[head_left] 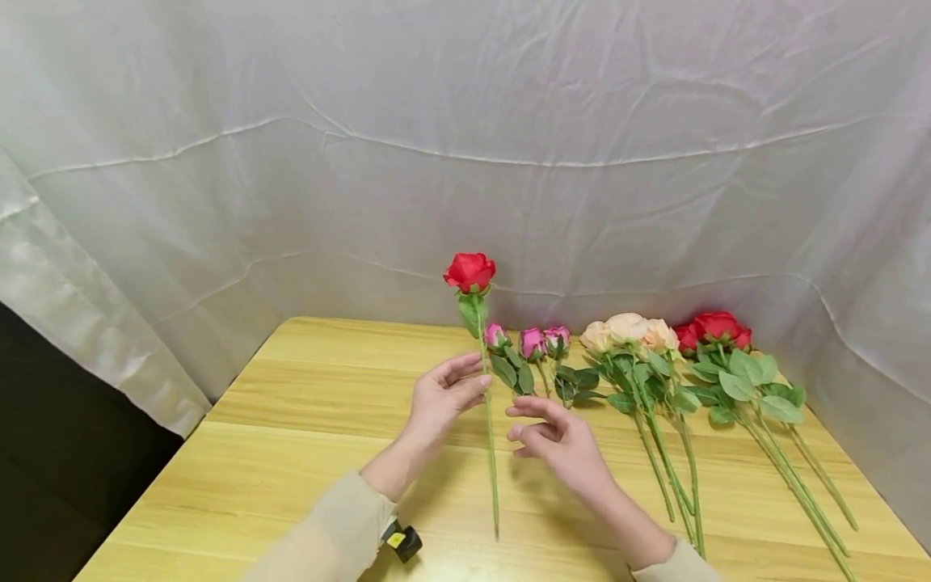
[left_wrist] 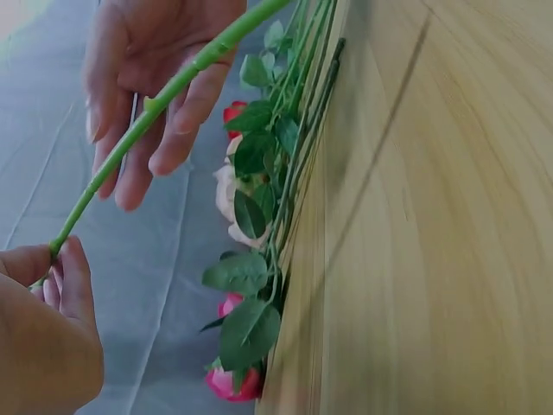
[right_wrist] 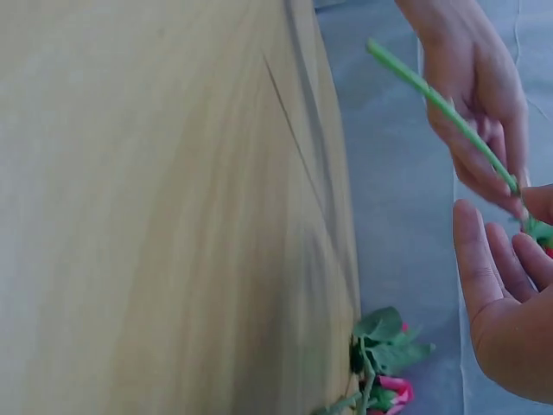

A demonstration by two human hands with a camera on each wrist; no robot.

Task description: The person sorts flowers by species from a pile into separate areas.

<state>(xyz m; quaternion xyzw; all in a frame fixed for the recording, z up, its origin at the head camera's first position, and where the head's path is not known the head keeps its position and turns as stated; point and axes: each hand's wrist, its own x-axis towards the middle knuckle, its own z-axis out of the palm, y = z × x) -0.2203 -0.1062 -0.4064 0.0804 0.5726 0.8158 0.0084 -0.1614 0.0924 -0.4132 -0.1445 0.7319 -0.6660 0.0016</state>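
Observation:
A single red rose [head_left: 469, 273] with a long green stem stands nearly upright above the table. My left hand [head_left: 449, 394] pinches its stem between thumb and fingers, below the leaf. In the left wrist view the green stem [left_wrist: 164, 97] slants up from that pinch. To the right of the stem is my right hand [head_left: 556, 440], its fingers loosely bent and holding nothing. In the right wrist view the right hand [right_wrist: 518, 294] shows its fingers spread apart near the stem.
On the wooden table [head_left: 291, 469] lie pink roses [head_left: 532, 343] behind the hands, then peach roses [head_left: 627, 330] and more red roses [head_left: 718, 326] to the right, stems toward me. A pale curtain [head_left: 465, 162] hangs behind. A black strap piece [head_left: 404, 541] sits at the left wrist.

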